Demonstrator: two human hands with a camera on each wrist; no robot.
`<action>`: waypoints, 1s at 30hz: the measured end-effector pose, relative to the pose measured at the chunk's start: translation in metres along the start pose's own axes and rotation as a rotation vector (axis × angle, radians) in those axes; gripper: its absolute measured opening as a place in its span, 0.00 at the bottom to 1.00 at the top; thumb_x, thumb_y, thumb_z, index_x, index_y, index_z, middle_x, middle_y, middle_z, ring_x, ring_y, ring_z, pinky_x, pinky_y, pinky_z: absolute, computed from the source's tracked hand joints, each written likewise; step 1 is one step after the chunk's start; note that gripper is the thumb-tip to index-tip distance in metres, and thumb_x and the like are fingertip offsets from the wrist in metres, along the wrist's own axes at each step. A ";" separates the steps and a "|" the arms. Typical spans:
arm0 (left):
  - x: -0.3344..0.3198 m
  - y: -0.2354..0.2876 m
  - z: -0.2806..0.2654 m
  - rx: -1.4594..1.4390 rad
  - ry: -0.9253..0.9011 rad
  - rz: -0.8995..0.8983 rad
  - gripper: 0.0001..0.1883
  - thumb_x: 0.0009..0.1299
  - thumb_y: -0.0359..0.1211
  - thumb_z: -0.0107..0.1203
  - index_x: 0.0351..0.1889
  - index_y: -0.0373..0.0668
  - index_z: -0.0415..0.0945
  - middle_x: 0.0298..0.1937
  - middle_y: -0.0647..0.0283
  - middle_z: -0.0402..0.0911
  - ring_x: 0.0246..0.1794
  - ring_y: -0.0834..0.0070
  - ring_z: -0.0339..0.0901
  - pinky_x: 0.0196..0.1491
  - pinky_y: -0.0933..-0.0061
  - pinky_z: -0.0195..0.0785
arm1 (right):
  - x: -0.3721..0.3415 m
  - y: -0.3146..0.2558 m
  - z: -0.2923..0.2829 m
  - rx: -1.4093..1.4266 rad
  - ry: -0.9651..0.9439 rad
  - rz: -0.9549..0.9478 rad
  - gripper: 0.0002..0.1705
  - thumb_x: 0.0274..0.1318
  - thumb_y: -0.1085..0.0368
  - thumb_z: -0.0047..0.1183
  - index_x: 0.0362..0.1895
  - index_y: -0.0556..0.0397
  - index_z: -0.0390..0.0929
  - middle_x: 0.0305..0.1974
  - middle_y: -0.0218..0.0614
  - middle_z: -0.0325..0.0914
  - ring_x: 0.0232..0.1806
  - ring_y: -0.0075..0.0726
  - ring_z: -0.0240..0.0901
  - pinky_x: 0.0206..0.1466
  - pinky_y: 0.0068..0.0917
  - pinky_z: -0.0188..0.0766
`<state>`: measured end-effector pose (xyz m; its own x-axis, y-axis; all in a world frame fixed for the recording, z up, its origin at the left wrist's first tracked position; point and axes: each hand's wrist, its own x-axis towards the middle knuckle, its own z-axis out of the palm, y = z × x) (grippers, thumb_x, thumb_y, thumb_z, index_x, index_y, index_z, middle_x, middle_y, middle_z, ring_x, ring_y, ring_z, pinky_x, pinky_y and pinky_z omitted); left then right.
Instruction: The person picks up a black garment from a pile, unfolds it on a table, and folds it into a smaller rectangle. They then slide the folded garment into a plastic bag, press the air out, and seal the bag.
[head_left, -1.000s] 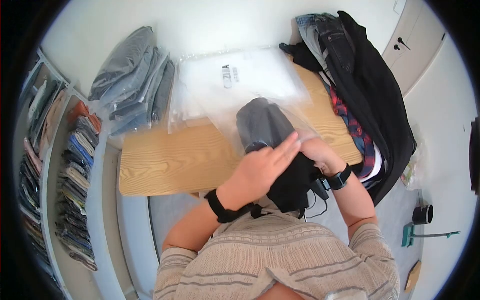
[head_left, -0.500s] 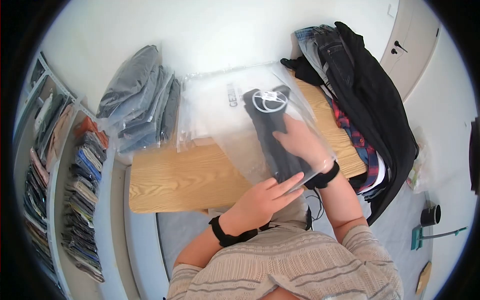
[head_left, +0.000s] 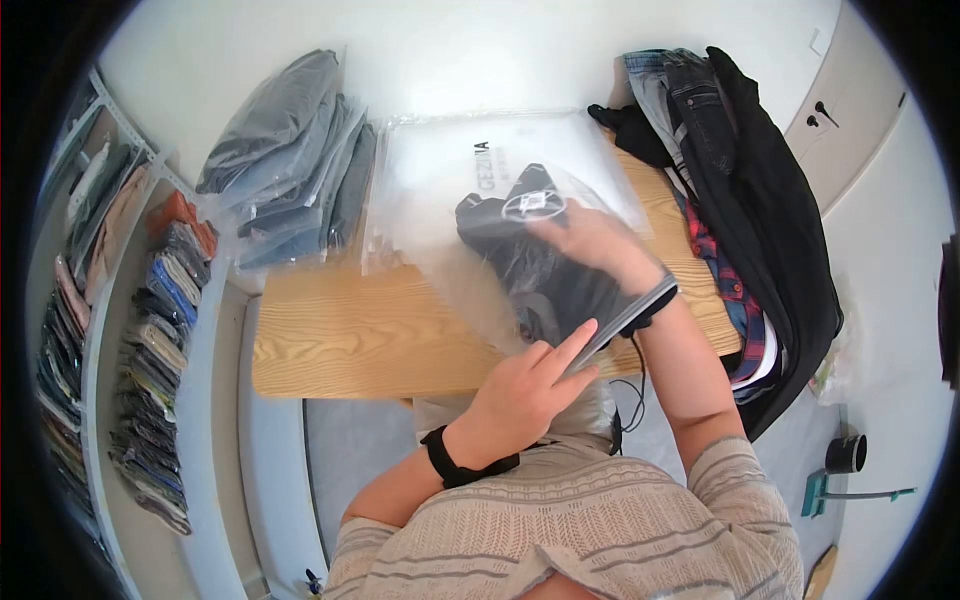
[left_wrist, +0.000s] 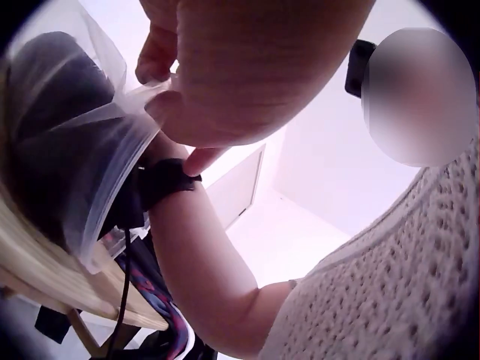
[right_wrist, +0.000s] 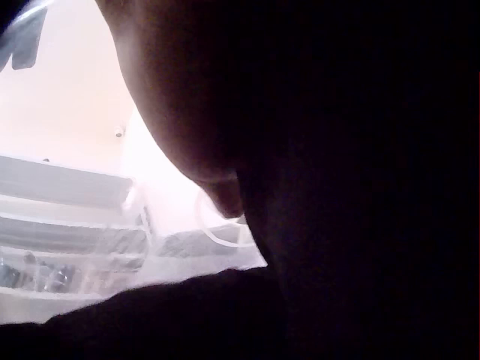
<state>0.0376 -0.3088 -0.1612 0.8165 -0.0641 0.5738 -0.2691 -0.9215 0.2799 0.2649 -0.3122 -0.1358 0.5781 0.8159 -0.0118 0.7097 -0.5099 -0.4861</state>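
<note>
A folded black garment [head_left: 545, 280] lies inside a clear plastic bag [head_left: 625, 320] over the front of the table. My right hand [head_left: 605, 245] is inside the bag up to the wrist and grips the garment near a white ring print [head_left: 520, 210] on the plastic. The bag's mouth crosses my right wrist. My left hand [head_left: 510, 405] pinches the near edge of the mouth, with the forefinger lying along it; in the left wrist view, finger and thumb hold the plastic [left_wrist: 131, 161]. Dark cloth [right_wrist: 172, 307] and shadow fill much of the right wrist view.
Flat clear bags [head_left: 420, 150] lie stacked at the back of the table [head_left: 330, 340]. Bagged dark clothes [head_left: 285, 170] are piled at left, loose trousers and shirts [head_left: 770, 220] at right. Shelves of folded clothes [head_left: 165, 380] stand on the left. A black cable [head_left: 632, 400] hangs by my right wrist.
The bag has come up round the garment and my right hand, its printed ring now on top. Since half a second ago the garment has swung slightly left; my left hand keeps hold of the edge.
</note>
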 end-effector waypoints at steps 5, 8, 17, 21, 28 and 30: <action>0.001 0.004 0.006 0.050 -0.015 -0.081 0.18 0.57 0.25 0.51 0.46 0.41 0.80 0.66 0.55 0.67 0.31 0.70 0.66 0.34 0.75 0.67 | -0.007 0.034 0.006 0.015 0.156 -0.081 0.25 0.60 0.54 0.46 0.52 0.63 0.71 0.44 0.57 0.78 0.51 0.61 0.73 0.56 0.41 0.68; 0.000 0.002 0.007 0.042 -0.041 -0.066 0.17 0.57 0.25 0.52 0.44 0.41 0.81 0.65 0.56 0.69 0.32 0.71 0.67 0.34 0.76 0.67 | -0.008 0.041 0.031 -0.380 0.012 -0.174 0.24 0.56 0.57 0.50 0.53 0.59 0.71 0.47 0.54 0.76 0.56 0.59 0.70 0.59 0.43 0.65; -0.027 -0.003 0.007 -0.002 -0.060 0.018 0.16 0.54 0.27 0.55 0.42 0.44 0.82 0.61 0.60 0.73 0.37 0.70 0.70 0.40 0.75 0.69 | -0.067 -0.017 0.091 -0.044 -0.229 -0.515 0.33 0.60 0.45 0.48 0.69 0.32 0.60 0.69 0.54 0.52 0.73 0.59 0.43 0.69 0.64 0.43; -0.043 -0.006 0.015 -0.013 -0.020 -0.055 0.15 0.54 0.26 0.56 0.41 0.45 0.82 0.60 0.59 0.73 0.37 0.70 0.71 0.40 0.73 0.69 | -0.072 -0.016 0.102 -0.278 -0.174 -0.669 0.35 0.59 0.41 0.48 0.70 0.31 0.60 0.71 0.53 0.50 0.74 0.60 0.40 0.70 0.62 0.42; -0.056 -0.006 0.018 -0.021 -0.032 -0.113 0.16 0.55 0.23 0.57 0.41 0.46 0.82 0.60 0.56 0.73 0.37 0.68 0.73 0.37 0.73 0.70 | -0.100 0.030 0.074 -0.114 -0.031 -0.612 0.35 0.53 0.49 0.57 0.65 0.40 0.66 0.69 0.59 0.51 0.71 0.68 0.45 0.69 0.62 0.45; -0.055 -0.005 0.016 -0.031 -0.065 -0.109 0.16 0.55 0.23 0.56 0.41 0.46 0.82 0.60 0.56 0.72 0.36 0.68 0.72 0.37 0.73 0.70 | -0.113 0.044 0.072 -0.143 0.161 -0.366 0.37 0.50 0.52 0.59 0.65 0.44 0.66 0.68 0.62 0.51 0.70 0.69 0.46 0.69 0.61 0.46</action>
<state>0.0023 -0.3068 -0.2066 0.8727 0.0101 0.4882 -0.1918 -0.9124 0.3617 0.2021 -0.4068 -0.2190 0.3247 0.9031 0.2811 0.9222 -0.2362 -0.3063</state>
